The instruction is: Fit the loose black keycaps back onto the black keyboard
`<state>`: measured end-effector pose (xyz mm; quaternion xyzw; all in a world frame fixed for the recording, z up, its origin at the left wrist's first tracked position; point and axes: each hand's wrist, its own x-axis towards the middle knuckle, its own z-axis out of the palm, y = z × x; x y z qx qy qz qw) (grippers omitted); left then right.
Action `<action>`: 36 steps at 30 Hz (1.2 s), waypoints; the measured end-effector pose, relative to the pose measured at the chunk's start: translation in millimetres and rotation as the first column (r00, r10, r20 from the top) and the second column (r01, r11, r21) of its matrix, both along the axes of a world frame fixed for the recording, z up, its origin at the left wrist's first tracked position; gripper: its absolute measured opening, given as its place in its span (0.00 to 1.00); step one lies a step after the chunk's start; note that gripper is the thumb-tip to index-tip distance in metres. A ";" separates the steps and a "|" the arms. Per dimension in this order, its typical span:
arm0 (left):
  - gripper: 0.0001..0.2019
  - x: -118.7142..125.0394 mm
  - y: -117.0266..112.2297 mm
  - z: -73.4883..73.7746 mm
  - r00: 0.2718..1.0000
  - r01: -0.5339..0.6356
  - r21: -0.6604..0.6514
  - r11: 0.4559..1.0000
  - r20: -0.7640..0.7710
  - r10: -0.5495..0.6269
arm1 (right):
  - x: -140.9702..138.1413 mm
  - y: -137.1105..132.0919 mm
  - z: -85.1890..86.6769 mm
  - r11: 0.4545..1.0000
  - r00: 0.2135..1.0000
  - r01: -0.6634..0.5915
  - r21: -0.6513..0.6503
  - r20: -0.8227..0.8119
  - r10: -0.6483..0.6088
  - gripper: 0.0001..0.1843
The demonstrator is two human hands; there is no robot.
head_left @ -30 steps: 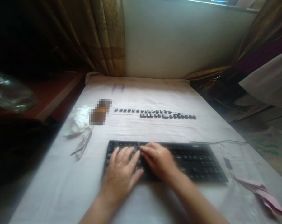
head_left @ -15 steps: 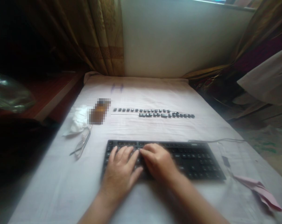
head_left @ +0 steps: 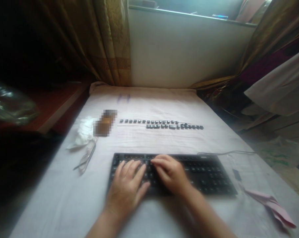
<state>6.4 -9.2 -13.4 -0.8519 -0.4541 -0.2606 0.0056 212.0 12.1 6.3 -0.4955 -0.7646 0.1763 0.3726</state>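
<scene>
A black computer keyboard (head_left: 201, 175) lies on the cloth-covered table in front of me. My left hand (head_left: 126, 185) rests over its left part, fingers spread and thumb apart, with nothing held. My right hand (head_left: 173, 173) is over the middle keys, its thumb and fingers drawn together in a pinch at the upper rows. Whatever may be between those fingertips is hidden. Beyond the keyboard, loose black keycaps (head_left: 174, 126) stand in two rough rows, the nearer one set further right and partly bunched up.
Eyeglasses (head_left: 86, 158), crumpled white tissue (head_left: 83, 130) and a pixelated brown item (head_left: 105, 124) lie at left. A cable (head_left: 223, 153) leaves the keyboard's back edge. A pink cloth (head_left: 273, 205) lies at right. Curtains (head_left: 107, 39) hang behind the table.
The view has tilted up a little, so everything sits slightly lower and more of the window shows. My right hand's fingertips have shifted slightly right over the keys; my left hand stays spread.
</scene>
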 end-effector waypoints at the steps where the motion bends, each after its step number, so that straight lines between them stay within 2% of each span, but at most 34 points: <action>1: 0.19 -0.1 0.0 -0.7 1.000 -0.001 0.006 1.000 0.005 0.001 | 2.0 2.8 1.4 1.000 1.000 0.007 -0.007 0.012 -0.007 0.13; 6: 0.18 1.2 0.0 -3.3 1.000 -0.007 0.027 1.000 0.019 0.006 | 12.7 38.1 3.1 0.996 0.981 0.094 0.009 0.169 -0.094 0.12; 10: 0.18 3.3 -1.0 -3.4 0.999 -0.026 0.034 0.999 0.036 0.025 | 14.6 82.7 -0.6 0.975 0.907 0.203 0.091 0.357 -0.222 0.12; 13: 0.18 4.1 -1.5 -3.8 0.998 -0.035 0.049 0.998 0.048 0.033 | 12.0 112.4 -2.7 0.973 0.859 0.207 0.105 0.456 -0.232 0.12; 18: 0.18 2.9 -0.9 -7.0 0.998 -0.042 0.069 0.997 0.046 0.039 | 6.9 144.0 -8.1 0.972 0.836 0.214 0.094 0.497 -0.233 0.11; 23: 0.17 1.4 0.1 -8.4 0.999 -0.036 0.082 0.996 0.022 0.034 | 4.8 159.5 -16.4 0.974 0.818 0.214 0.070 0.532 -0.218 0.14; 28: 0.17 1.1 -0.1 -7.4 0.999 -0.035 0.079 0.996 0.017 0.034 | 1.9 167.6 -20.7 0.980 0.815 0.191 0.059 0.547 -0.191 0.10; 33: 0.17 1.2 -0.2 -6.1 1.000 -0.030 0.081 0.996 0.001 0.030 | -3.1 169.0 -15.6 0.983 0.834 0.164 0.076 0.522 -0.180 0.08; 36: 0.18 1.5 -0.2 -5.8 0.999 -0.033 0.075 0.997 0.004 0.033 | -2.6 155.7 -9.5 0.981 0.854 0.162 0.105 0.482 -0.193 0.08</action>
